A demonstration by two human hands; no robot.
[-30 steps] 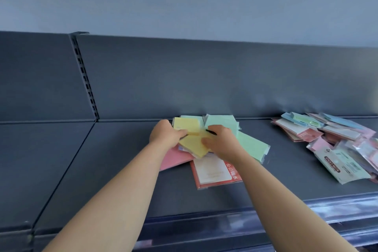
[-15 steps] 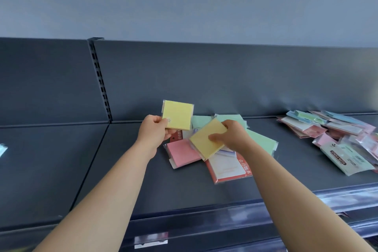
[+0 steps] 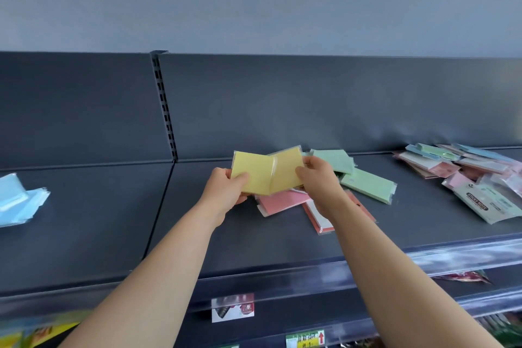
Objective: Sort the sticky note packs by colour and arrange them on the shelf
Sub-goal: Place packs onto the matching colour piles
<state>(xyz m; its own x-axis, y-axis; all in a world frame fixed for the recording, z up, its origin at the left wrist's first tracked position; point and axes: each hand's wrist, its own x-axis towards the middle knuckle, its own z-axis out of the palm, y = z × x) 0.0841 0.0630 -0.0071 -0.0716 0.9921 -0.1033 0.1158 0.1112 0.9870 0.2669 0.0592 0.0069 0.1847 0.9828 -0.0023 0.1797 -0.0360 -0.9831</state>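
Left hand grips one yellow sticky note pack by its lower left corner, thumb on the front. Right hand pinches a second yellow pack by its right edge. The two packs meet edge to edge, held up above the shelf. Directly below them on the shelf: pink pack, red-edged pack, green packs just to the right. Mixed pile far right. Blue packs sit on the left shelf bay, well apart.
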